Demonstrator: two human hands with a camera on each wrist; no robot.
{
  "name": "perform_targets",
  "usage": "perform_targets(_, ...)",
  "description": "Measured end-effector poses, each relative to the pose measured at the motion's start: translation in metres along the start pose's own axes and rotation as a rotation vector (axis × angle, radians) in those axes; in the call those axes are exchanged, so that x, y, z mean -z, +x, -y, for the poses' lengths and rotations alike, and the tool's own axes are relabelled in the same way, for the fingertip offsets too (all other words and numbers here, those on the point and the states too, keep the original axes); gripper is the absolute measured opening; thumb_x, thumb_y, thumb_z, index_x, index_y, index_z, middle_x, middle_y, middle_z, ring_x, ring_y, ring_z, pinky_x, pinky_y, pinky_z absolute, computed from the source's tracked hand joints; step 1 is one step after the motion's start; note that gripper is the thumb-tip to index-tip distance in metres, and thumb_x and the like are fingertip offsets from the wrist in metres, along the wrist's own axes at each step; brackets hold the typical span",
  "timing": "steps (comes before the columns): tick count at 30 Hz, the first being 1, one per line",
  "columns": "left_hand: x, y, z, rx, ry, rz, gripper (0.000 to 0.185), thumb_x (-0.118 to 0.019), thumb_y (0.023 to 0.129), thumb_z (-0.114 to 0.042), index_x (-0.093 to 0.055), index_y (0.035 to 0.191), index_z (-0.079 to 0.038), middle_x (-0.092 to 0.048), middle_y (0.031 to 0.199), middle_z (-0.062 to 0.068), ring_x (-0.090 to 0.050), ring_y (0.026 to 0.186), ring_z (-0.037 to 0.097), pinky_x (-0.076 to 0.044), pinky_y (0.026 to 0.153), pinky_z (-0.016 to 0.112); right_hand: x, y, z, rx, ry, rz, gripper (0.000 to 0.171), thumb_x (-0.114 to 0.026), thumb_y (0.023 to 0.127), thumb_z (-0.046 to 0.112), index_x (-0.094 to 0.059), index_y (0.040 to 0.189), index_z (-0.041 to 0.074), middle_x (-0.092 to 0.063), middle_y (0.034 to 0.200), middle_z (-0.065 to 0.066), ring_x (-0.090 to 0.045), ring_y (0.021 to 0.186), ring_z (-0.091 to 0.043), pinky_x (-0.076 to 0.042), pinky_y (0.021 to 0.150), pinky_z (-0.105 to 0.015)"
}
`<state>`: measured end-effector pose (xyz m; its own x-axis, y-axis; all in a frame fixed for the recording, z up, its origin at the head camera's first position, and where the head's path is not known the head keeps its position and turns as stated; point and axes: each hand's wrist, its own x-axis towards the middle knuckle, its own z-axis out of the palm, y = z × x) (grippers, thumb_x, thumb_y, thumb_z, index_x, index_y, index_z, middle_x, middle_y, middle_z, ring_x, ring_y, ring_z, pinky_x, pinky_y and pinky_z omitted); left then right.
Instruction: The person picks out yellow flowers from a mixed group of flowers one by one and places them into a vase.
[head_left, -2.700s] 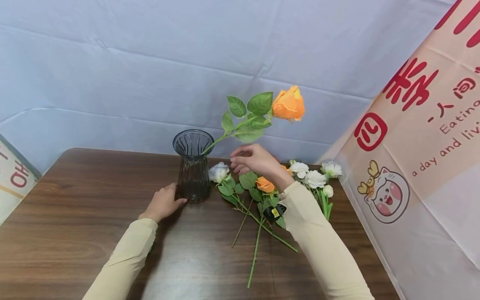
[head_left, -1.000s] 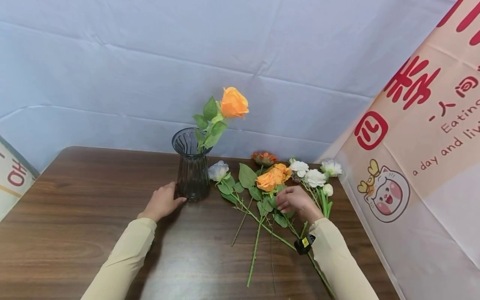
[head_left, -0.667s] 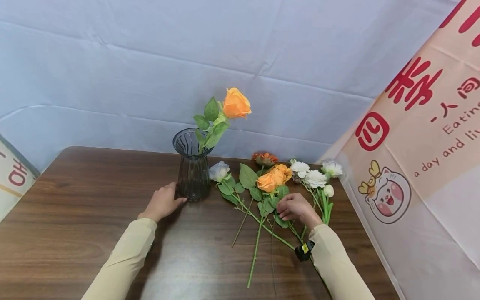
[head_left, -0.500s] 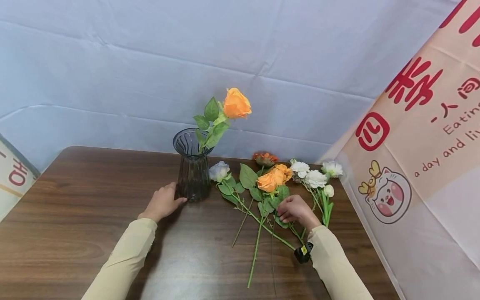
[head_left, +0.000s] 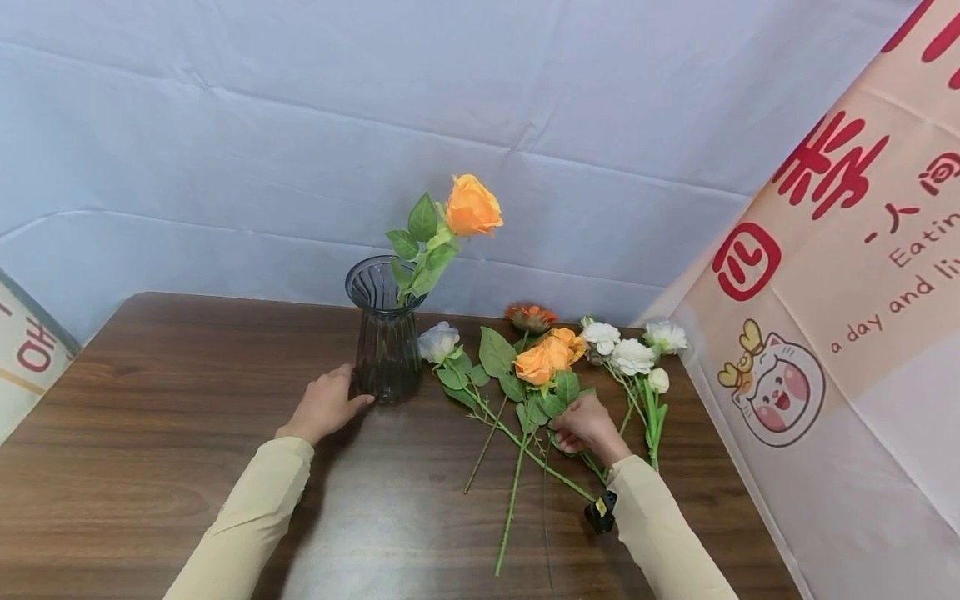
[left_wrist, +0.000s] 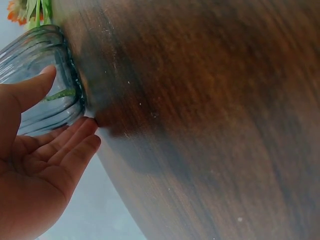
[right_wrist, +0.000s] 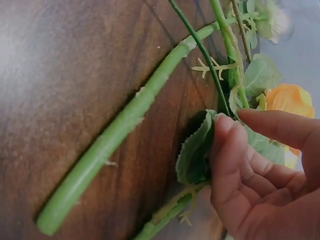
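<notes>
A dark ribbed glass vase (head_left: 387, 354) stands near the table's back edge, with one orange rose (head_left: 473, 207) leaning right out of it. My left hand (head_left: 322, 407) holds the vase low down; the left wrist view has its thumb (left_wrist: 36, 90) on one side of the glass and the fingers on another. My right hand (head_left: 588, 427) is low among the loose flowers on the right. In the right wrist view, its thumb and index fingertip come together on a thin dark green stem (right_wrist: 202, 50), beside a serrated leaf (right_wrist: 194, 150). Where that stem leads past the fingers is hidden.
Around my right hand lie orange roses (head_left: 542, 360), a red-orange flower (head_left: 529, 317), white flowers (head_left: 632, 357) and a pale blue one (head_left: 438, 342). Their stems cross toward the front of the wooden table (head_left: 187, 467). A cloth backdrop (head_left: 262, 167) rises behind it.
My right hand has moved from beside the rose at the vase down right to the flowers, its fingertips drawing together. The rose in the vase stands more upright. My left hand has stayed put.
</notes>
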<state>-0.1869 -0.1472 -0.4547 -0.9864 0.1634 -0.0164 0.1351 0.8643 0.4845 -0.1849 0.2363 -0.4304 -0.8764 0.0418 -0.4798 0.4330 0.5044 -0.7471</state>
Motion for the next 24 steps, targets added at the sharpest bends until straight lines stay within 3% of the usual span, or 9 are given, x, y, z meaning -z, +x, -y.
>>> perform_targets(9,0.000,0.000,0.001,0.003,0.002,0.007,0.064,-0.062,0.087,-0.027,-0.038,0.126,0.018,-0.048,0.119,0.036,-0.048,0.105,0.049,-0.039,0.088,0.058,0.014,-0.002,0.003,0.012,-0.019,-0.035,0.011,-0.055,0.080,-0.004,-0.062,0.083,-0.011,-0.059,0.060,-0.013,-0.054,0.044,-0.015,-0.052,0.046,-0.030)
perform_targets(15,0.003,-0.001,-0.001,0.020,0.011,0.024,0.067,-0.060,0.088,-0.028,-0.035,0.128,0.019,-0.044,0.123,0.037,-0.045,0.110,0.050,-0.035,0.092,0.059,0.025,-0.007,0.002,0.012,-0.087,-0.031,0.007,-0.053,0.077,-0.006,-0.058,0.072,-0.006,-0.058,0.059,-0.012,-0.053,0.043,-0.016,-0.051,0.046,-0.032)
perform_targets(24,0.003,-0.001,-0.002,0.028,-0.003,0.040,0.066,-0.060,0.089,-0.027,-0.034,0.128,0.019,-0.043,0.124,0.037,-0.044,0.110,0.050,-0.038,0.090,0.058,0.036,-0.011,-0.006,0.019,-0.189,0.011,0.018,-0.059,0.079,-0.002,-0.054,0.061,-0.001,-0.056,0.055,-0.011,-0.052,0.042,-0.017,-0.051,0.045,-0.033)
